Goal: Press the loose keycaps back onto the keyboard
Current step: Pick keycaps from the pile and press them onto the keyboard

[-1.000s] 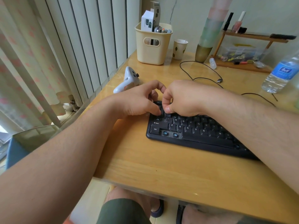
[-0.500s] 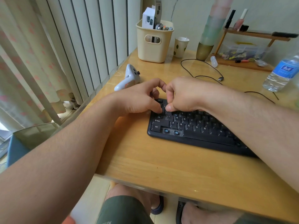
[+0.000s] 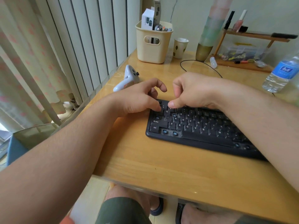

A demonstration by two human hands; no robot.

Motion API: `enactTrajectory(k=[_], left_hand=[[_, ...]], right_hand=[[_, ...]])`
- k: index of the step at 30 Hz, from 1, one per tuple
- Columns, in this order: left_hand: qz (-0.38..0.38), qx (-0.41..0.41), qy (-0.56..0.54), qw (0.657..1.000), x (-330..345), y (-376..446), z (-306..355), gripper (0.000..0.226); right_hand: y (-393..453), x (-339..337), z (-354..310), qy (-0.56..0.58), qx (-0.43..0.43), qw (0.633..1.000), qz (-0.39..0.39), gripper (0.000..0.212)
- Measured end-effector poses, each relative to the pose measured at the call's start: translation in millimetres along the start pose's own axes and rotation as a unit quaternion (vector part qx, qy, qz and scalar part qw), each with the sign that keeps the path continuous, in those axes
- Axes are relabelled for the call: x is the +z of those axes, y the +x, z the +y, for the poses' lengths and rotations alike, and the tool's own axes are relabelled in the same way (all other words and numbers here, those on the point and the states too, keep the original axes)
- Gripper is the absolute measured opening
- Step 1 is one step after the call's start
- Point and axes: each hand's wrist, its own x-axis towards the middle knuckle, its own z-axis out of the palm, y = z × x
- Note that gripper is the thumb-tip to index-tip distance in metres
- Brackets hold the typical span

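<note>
Here, one black keyboard [image 3: 200, 126] on a wooden desk [image 3: 161, 160], angled; several switches bare at its near left edge. Left hand [image 3: 137, 97]: fingers curled, thumb tip on the top-left keys; whether it grasps a keycap cannot be told. Right hand [image 3: 192, 91]: fingers curled over the upper row, thumb out; contents hidden likewise. Behind: white controller [image 3: 127, 78], cream bin [image 3: 153, 44], paper cup [image 3: 180, 47], water bottle [image 3: 283, 73].

The left hand [image 3: 137, 97] and right hand [image 3: 192, 91], earlier pressed together over the far left corner of the black plastic keyboard [image 3: 199, 126], were drawn slightly apart, fingertips lifted.
</note>
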Motion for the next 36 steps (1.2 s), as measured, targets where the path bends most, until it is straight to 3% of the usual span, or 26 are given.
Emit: enactTrajectory(k=[8, 12, 15, 19, 24, 27, 30, 33, 36], left_hand=[[0.032, 0.017, 0.024, 0.999, 1, 4, -3, 0.05], [0.051, 0.034, 0.043, 0.997, 4, 6, -3, 0.045], [0.038, 0.034, 0.129, 0.99, 8, 9, -3, 0.047], [0.041, 0.04, 0.151, 0.987, 11, 11, -2, 0.05], [0.034, 0.052, 0.192, 0.979, 15, 11, -2, 0.049], [0.053, 0.03, 0.105, 0.993, 20, 14, 1, 0.043], [0.033, -0.042, 0.008, 0.999, 18, 23, 11, 0.037], [0.034, -0.103, 0.112, 0.988, 18, 40, 30, 0.023], [0.066, -0.078, 0.148, 0.984, 31, 57, 56, 0.012]], right_hand=[[1, 12, 3, -0.021, -0.007, 1.0, -0.001, 0.034], [6, -16, 20, 0.107, -0.012, 0.989, 0.098, 0.04], [14, -32, 50, 0.161, 0.008, 0.974, 0.159, 0.032], [22, -36, 102, 0.109, 0.052, 0.977, 0.178, 0.009], [18, -23, 126, 0.015, 0.037, 0.991, 0.131, 0.009], [18, -14, 126, -0.008, 0.034, 0.99, 0.133, 0.005], [17, -10, 128, -0.01, 0.03, 0.989, 0.144, 0.006], [15, -9, 128, -0.019, 0.028, 0.991, 0.131, 0.007], [14, -8, 125, -0.057, 0.03, 0.989, 0.13, 0.007]])
